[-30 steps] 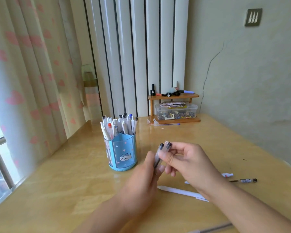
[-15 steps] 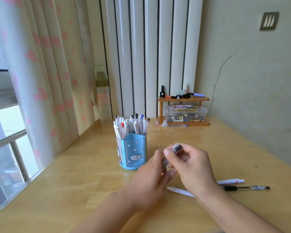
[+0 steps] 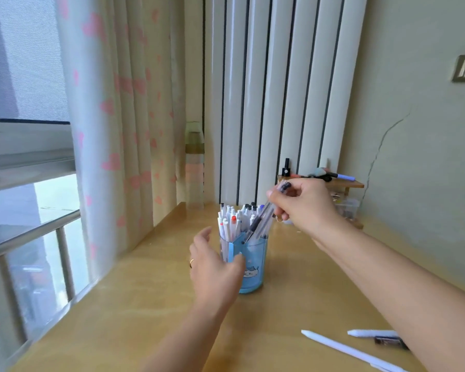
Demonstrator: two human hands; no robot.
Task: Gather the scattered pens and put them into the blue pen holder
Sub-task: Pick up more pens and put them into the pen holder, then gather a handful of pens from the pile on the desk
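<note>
The right hand (image 3: 304,204) pinches a bunch of clear pens (image 3: 263,220) by their top ends, tips slanting down into the blue holder (image 3: 254,260) — how many it grips is hard to make out. The left hand (image 3: 212,267) is spread, fingers apart, at the holder's left side, hiding part of its wall; contact is unclear. The holder stands on the desk (image 3: 145,304), crowded with pens. A white pen (image 3: 344,350) lies near the front edge — another (image 3: 371,333) beyond it is partly hidden by the right forearm

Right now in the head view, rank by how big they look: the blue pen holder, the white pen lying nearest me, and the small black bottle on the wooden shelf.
1. Blue pen holder
2. White pen, though it lies nearer the camera, so this is unsure
3. Small black bottle, farthest away
</note>
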